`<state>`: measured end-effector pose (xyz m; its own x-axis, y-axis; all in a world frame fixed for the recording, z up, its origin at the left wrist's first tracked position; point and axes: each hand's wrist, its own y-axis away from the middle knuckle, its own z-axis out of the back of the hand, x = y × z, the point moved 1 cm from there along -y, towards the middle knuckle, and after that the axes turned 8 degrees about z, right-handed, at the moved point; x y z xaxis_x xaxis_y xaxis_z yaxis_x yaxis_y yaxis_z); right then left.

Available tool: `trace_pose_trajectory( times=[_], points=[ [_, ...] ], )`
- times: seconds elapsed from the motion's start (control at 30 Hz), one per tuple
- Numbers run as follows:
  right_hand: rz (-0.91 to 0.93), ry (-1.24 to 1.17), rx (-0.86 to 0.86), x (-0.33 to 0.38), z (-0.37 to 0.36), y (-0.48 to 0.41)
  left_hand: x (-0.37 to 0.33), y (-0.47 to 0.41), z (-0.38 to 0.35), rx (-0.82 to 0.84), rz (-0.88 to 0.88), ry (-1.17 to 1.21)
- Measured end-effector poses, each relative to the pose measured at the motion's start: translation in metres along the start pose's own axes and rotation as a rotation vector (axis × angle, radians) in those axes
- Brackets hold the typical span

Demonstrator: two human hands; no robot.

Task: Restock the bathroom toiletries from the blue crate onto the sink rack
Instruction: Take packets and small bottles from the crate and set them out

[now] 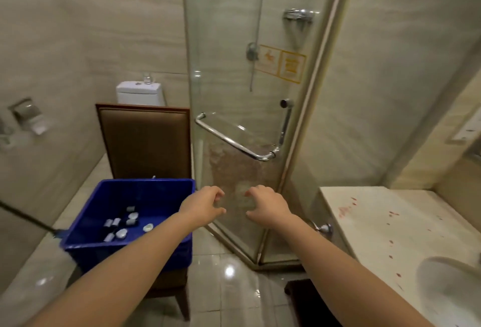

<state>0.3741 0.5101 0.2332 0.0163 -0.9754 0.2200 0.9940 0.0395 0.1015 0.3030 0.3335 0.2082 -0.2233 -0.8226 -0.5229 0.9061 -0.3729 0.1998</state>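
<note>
My left hand (205, 205) and right hand (268, 205) hovered side by side, not touching, before the glass shower door (234, 92). Their fingers were loosely curled, thumbs apart, gripping nothing. The blue crate (117, 196) sat at eight o'clock from my left hand on a brown chair (145, 142), with small toiletry bottles (121, 222) scattered inside. The sink counter (377, 222) lay at four o'clock.

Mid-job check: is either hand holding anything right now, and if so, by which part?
Nothing is held. The left hand and right hand hover empty, fingers loosely curled, near the blue crate; the toiletries lie in it.
</note>
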Motion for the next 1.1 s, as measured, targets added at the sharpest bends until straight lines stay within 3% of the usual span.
trace_pose_trajectory(
  times=[0.67,1.1],
  points=[
    [0.541,0.024,0.197,0.100,-0.037,-0.219,0.138,-0.054,0.056,-0.198,0.486,0.106],
    [0.723,0.032,0.335,0.144,-0.081,-0.288,0.198,-0.056,0.059,-0.269,0.733,0.127]
  ],
)
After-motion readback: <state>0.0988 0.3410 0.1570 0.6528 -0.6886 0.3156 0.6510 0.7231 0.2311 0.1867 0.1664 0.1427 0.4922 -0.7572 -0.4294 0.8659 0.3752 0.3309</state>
